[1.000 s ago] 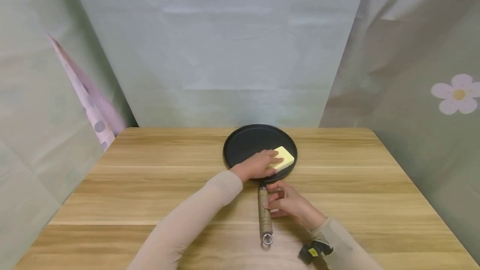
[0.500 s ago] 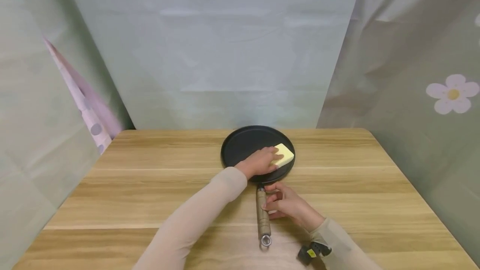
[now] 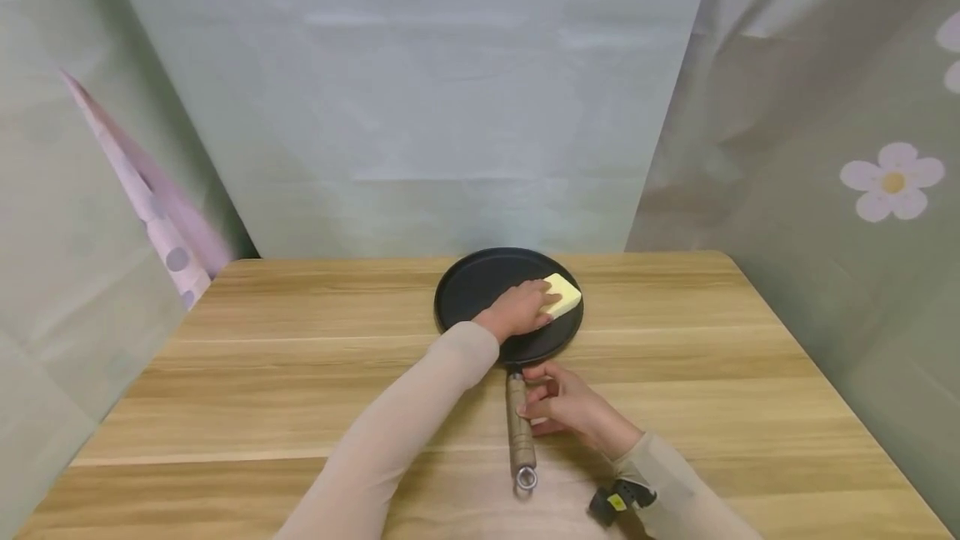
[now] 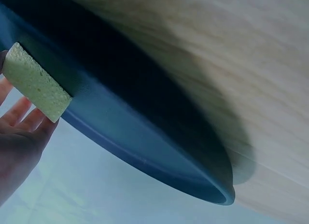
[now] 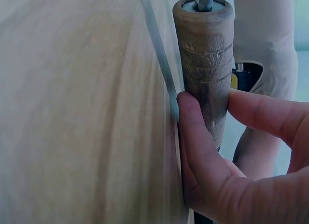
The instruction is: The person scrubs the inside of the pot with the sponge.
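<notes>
A round black frying pan (image 3: 480, 282) lies flat near the back of the table, its wooden handle (image 3: 521, 432) pointing toward me. My left hand (image 3: 517, 308) holds a pale yellow sponge (image 3: 564, 296) against the right side of the pan's inner surface. In the left wrist view, the fingers lie along the sponge (image 4: 38, 83); its underside is hidden. My right hand (image 3: 573, 407) pinches the handle from the right. The right wrist view shows thumb and fingers on either side of the handle (image 5: 205, 55), near the tabletop.
The wood-grain table (image 3: 262, 390) reaches back to a hanging pale cloth (image 3: 450, 107). More cloth hangs at both sides, with a flower print (image 3: 892, 182) on the right. A black wrist device (image 3: 622, 500) sits on the right forearm.
My left hand and the sponge have slid a little farther back and toward the pan's right rim. The right hand stays on the handle. The whole view has shifted slightly.
</notes>
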Demonstrator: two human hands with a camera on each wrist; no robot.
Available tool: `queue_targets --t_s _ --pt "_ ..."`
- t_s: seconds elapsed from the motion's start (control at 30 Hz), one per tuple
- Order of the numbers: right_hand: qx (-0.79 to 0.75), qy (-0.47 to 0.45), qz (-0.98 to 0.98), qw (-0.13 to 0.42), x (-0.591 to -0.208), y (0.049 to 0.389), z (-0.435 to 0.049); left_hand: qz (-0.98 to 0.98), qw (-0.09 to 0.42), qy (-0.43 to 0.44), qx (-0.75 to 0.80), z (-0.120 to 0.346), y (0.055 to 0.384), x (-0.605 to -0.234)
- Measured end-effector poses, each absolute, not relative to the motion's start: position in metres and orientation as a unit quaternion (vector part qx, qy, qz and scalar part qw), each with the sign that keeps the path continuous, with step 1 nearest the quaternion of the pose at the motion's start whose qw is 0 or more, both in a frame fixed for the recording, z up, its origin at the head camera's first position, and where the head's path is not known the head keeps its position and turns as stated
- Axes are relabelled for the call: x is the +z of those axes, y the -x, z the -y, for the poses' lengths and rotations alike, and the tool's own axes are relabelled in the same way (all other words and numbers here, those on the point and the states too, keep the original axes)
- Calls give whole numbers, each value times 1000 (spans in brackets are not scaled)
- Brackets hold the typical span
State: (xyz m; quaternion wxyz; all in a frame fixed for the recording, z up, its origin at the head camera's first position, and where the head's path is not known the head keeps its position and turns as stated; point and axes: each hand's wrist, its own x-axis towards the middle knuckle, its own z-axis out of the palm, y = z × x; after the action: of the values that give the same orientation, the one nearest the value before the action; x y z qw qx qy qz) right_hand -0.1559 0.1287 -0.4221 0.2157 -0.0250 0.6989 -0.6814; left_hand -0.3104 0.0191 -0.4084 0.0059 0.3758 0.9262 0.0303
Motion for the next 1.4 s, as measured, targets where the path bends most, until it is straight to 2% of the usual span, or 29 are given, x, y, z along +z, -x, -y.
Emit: queue_targets --t_s 0.7,1.4 --pt "-689 18 -692 215 -424 151 -132 -942 20 -335 32 -32 322 -411" --pt "-679 20 -706 201 -424 148 -128 -966 -20 -255 20 -33 327 -411"
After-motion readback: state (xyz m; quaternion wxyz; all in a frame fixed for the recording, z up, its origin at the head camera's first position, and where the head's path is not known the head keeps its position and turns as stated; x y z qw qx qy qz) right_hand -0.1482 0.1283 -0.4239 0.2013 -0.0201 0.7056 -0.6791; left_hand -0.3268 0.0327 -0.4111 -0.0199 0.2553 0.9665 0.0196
